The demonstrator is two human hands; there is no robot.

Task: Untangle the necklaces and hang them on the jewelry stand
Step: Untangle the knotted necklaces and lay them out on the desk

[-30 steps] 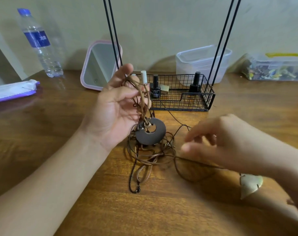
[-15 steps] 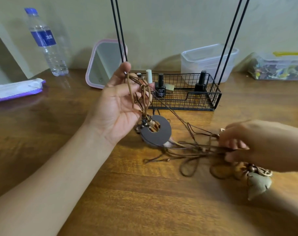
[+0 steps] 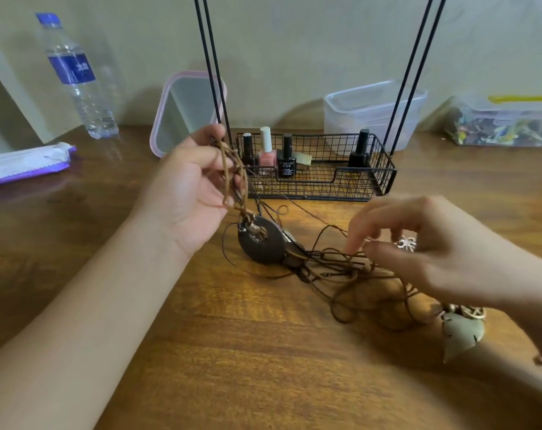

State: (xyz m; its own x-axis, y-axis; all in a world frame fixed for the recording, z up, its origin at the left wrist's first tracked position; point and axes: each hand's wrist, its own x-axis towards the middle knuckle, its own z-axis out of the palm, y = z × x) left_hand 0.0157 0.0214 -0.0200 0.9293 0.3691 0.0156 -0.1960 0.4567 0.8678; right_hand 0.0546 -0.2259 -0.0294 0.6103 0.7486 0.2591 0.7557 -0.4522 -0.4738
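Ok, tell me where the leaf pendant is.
Head view, lower right: the leaf pendant lies on the table, below the right hand, at the cord tangle's right end.

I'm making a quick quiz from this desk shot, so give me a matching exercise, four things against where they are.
Things:
1. water bottle
2. pink nail polish
3. leaf pendant
4. round dark pendant

Places:
A. in the wire basket
B. far left, by the wall
C. hanging from cords in the left hand
D. on the table under the right wrist

Pairs: 1-B, 2-A, 3-D, 4-C
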